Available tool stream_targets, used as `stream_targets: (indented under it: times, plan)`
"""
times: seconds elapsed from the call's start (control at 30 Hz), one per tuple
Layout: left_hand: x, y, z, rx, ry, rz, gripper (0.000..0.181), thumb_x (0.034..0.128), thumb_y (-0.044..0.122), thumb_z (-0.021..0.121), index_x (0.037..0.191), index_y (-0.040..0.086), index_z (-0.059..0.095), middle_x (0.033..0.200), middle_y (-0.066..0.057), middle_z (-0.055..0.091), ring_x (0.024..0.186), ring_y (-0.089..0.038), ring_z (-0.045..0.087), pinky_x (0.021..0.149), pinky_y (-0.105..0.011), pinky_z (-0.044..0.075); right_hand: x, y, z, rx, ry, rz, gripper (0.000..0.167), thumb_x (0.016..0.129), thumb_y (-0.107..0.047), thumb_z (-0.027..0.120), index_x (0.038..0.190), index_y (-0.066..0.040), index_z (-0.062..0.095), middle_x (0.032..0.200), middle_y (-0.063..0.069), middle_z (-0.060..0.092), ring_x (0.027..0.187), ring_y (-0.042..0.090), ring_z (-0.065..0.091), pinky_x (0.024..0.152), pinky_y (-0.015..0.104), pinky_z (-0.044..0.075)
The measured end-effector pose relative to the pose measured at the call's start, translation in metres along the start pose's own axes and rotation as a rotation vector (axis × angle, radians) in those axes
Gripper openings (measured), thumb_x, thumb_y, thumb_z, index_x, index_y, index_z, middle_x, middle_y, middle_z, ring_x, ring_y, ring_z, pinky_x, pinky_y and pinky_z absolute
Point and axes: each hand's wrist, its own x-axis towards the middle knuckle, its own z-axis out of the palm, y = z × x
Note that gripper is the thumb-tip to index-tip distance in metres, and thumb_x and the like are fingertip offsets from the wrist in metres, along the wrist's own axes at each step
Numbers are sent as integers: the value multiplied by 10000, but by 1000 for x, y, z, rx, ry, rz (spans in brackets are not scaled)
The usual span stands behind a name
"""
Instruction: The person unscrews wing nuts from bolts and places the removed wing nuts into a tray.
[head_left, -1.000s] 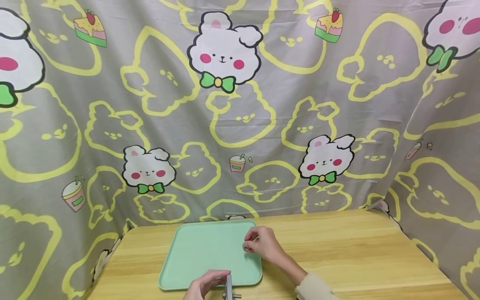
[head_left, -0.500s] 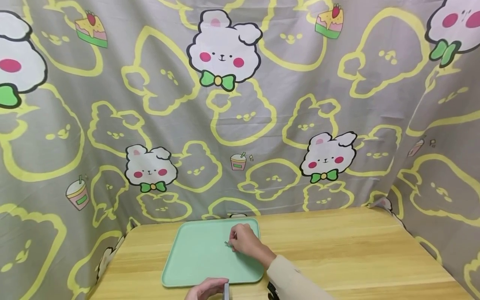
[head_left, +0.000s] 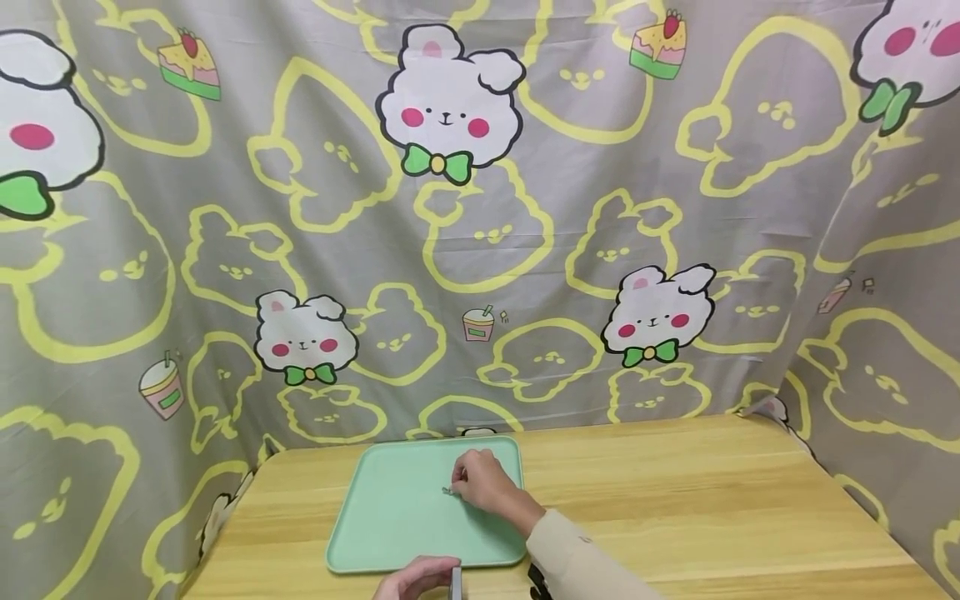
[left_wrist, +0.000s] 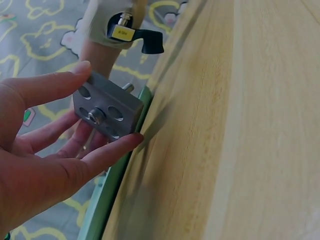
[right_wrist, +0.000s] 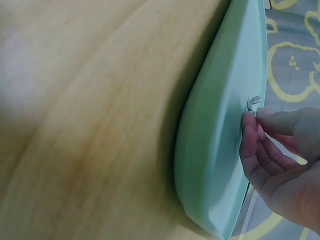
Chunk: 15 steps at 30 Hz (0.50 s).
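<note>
My left hand (left_wrist: pixel 50 135) grips a grey metal block (left_wrist: pixel 127 106) by its edges, thumb above and fingers below. Round holes pierce the block, and a bolt (left_wrist: pixel 96 116) passes through one of them, its threaded end sticking out at the far side. In the head view only the block's thin edge shows at the bottom. Over the green tray (head_left: pixel 390 508), my right hand (head_left: pixel 483 482) pinches a small shiny metal piece, which looks like a wing nut (right_wrist: pixel 254 103), between thumb and fingertips. The piece is very close to the tray; whether it touches cannot be told.
The tray lies on a wood-grain table (head_left: pixel 675 500), left of its middle. A patterned grey curtain (head_left: pixel 525 250) encloses the table at the back and both sides. A dark strap with a mount (left_wrist: pixel 132 35) sits at my right wrist.
My right hand has moved left from the tray's right edge to further over the tray, carrying the small metal piece. The left hand with the block has sunk slightly lower in the head view.
</note>
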Motion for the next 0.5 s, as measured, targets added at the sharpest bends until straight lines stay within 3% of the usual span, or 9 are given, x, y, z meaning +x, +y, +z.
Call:
stream_targets:
  times: [0.23, 0.5]
  plan:
    - [7, 8, 12, 62, 22, -34, 526, 1042, 80, 566, 1378, -274, 371, 1363, -53, 572, 1215, -64, 597, 1065, -235, 478, -15, 2, -17, 55, -12, -45, 32, 882, 4, 777, 870, -24, 768, 789, -18, 710, 707, 26, 605, 640, 187, 542]
    - [17, 13, 32, 50, 155, -201, 571, 980, 66, 675, 1392, -228, 411, 1370, -203, 556, 1159, -75, 622, 968, -241, 538, -35, 5, -40, 91, -50, -59, 145, 934, -56, 744, 1054, 24, 728, 985, 105, 730, 862, 134, 686, 747, 221, 594]
